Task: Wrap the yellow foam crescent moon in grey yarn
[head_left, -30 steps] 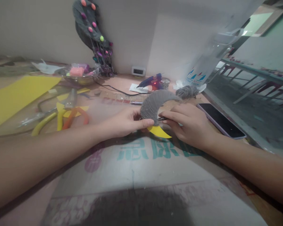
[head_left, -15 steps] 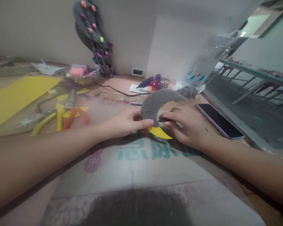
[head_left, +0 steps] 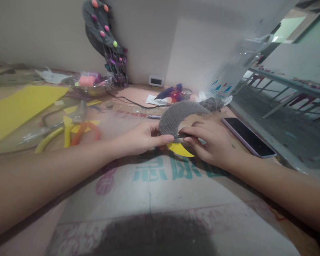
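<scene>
A crescent-shaped yellow card, mostly wrapped in grey yarn (head_left: 173, 119), stands on the table in front of me; its bare yellow tip (head_left: 180, 150) points down and right. My left hand (head_left: 141, 138) pinches the crescent's lower end between thumb and fingers. My right hand (head_left: 212, 140) has its fingers closed on the grey yarn strand right beside the wrapped edge. A loose ball of grey yarn (head_left: 212, 103) lies just behind the crescent.
A phone (head_left: 246, 136) lies right of my right hand. A blue glue gun (head_left: 170, 92) sits at the back. Yellow and orange pliers (head_left: 69, 133) and yellow sheets (head_left: 18, 106) lie at the left. A printed woven sack (head_left: 162, 199) covers the near table.
My right hand has shifted slightly left and closer to the crescent's wrapped edge. The crescent has tilted a little. My left hand has kept its hold.
</scene>
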`<move>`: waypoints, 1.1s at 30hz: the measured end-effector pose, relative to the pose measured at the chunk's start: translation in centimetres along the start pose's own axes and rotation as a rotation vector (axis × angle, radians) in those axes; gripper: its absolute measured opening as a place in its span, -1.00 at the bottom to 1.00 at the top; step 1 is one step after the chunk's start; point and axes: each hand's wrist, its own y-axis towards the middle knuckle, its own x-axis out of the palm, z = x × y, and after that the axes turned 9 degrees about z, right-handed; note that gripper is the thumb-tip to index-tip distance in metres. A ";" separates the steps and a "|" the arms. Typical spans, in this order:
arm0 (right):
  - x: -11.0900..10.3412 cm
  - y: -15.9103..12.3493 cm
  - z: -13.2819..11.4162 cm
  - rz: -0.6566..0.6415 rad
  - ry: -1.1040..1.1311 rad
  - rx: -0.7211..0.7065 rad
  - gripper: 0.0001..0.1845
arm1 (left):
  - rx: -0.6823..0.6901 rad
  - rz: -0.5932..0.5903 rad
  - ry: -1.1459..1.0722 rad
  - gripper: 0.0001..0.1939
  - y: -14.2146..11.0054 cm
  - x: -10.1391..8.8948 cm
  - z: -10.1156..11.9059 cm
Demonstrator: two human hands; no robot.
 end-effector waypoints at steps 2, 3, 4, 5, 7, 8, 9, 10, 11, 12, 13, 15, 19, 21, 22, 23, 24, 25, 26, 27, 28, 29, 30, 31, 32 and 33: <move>0.0 0.0 0.1 -0.008 0.015 0.001 -0.75 | 0.023 -0.004 -0.009 -0.75 0.1 0.0 -0.1; 0.1 0.0 0.1 -0.009 0.018 -0.001 -0.75 | 0.039 -0.008 -0.022 -0.76 0.1 0.0 -0.1; 0.1 0.0 0.1 -0.008 0.020 -0.003 -0.75 | 0.056 -0.015 -0.037 -0.78 0.2 0.1 -0.2; 0.1 -0.1 0.2 -0.006 0.022 -0.006 -0.75 | 0.069 -0.026 -0.053 -0.79 0.2 0.1 -0.2; 0.1 -0.1 0.2 -0.009 0.026 -0.003 -0.75 | 0.080 -0.048 -0.080 -0.80 0.3 0.1 -0.3; 0.2 -0.1 0.2 -0.010 0.031 0.001 -0.76 | 0.083 -0.058 -0.090 -0.80 0.3 0.1 -0.3; 0.2 -0.1 0.2 -0.015 0.038 0.007 -0.76 | 0.083 -0.065 -0.097 -0.81 0.3 0.1 -0.3; 0.2 -0.1 0.2 -0.015 0.046 0.014 -0.76 | 0.081 -0.067 -0.101 -0.82 0.2 0.1 -0.3; 0.1 -0.1 0.2 -0.013 0.053 0.021 -0.76 | 0.076 -0.066 -0.105 -0.82 0.2 0.0 -0.4; 0.1 -0.1 0.1 -0.010 0.060 0.027 -0.76 | 0.070 -0.065 -0.107 -0.82 0.2 0.0 -0.4; 0.1 0.0 0.1 -0.006 0.065 0.030 -0.76 | 0.065 -0.063 -0.110 -0.82 0.2 0.0 -0.4; 0.1 0.0 0.1 -0.006 0.074 0.036 -0.77 | 0.057 -0.060 -0.118 -0.82 0.3 0.0 -0.5; 0.2 0.0 0.1 -0.014 0.070 0.037 -0.79 | 0.055 -0.055 -0.122 -0.80 0.3 0.0 -0.5; 0.2 -0.1 0.2 -0.004 0.060 0.026 -0.79 | 0.064 -0.057 -0.118 -0.82 0.3 0.1 -0.4; 0.3 -0.1 0.2 0.006 0.053 0.019 -0.79 | 0.067 -0.060 -0.117 -0.83 0.3 0.1 -0.3; 0.2 -0.1 0.2 0.014 0.044 0.014 -0.79 | 0.069 -0.062 -0.117 -0.83 0.3 0.2 -0.2; 0.2 -0.1 0.2 0.018 0.034 0.011 -0.78 | 0.068 -0.063 -0.116 -0.83 0.3 0.2 -0.1; 0.2 -0.1 0.1 0.014 0.028 0.011 -0.77 | 0.064 -0.061 -0.113 -0.82 0.2 0.2 -0.1; 0.2 -0.1 0.1 0.008 0.027 0.014 -0.76 | 0.057 -0.056 -0.106 -0.81 0.2 0.2 -0.1; 0.1 -0.1 0.1 0.002 0.033 0.023 -0.75 | 0.047 -0.050 -0.097 -0.80 0.2 0.2 -0.1; 0.1 -0.1 0.0 0.004 0.046 0.035 -0.75 | 0.034 -0.045 -0.091 -0.78 0.2 0.2 -0.1; 0.0 0.0 0.0 0.014 0.065 0.049 -0.76 | 0.020 -0.044 -0.090 -0.77 0.2 0.2 -0.2; -0.1 0.0 0.0 0.031 0.082 0.062 -0.76 | 0.006 -0.045 -0.094 -0.75 0.2 0.2 -0.2; -0.1 0.0 0.0 0.045 0.094 0.071 -0.77 | -0.007 -0.048 -0.103 -0.74 0.2 0.1 -0.2; -0.2 0.0 0.0 0.048 0.101 0.075 -0.78 | -0.017 -0.050 -0.114 -0.73 0.2 0.1 -0.3; -0.2 0.0 0.0 0.043 0.103 0.071 -0.78 | -0.024 -0.051 -0.120 -0.73 0.2 0.1 -0.3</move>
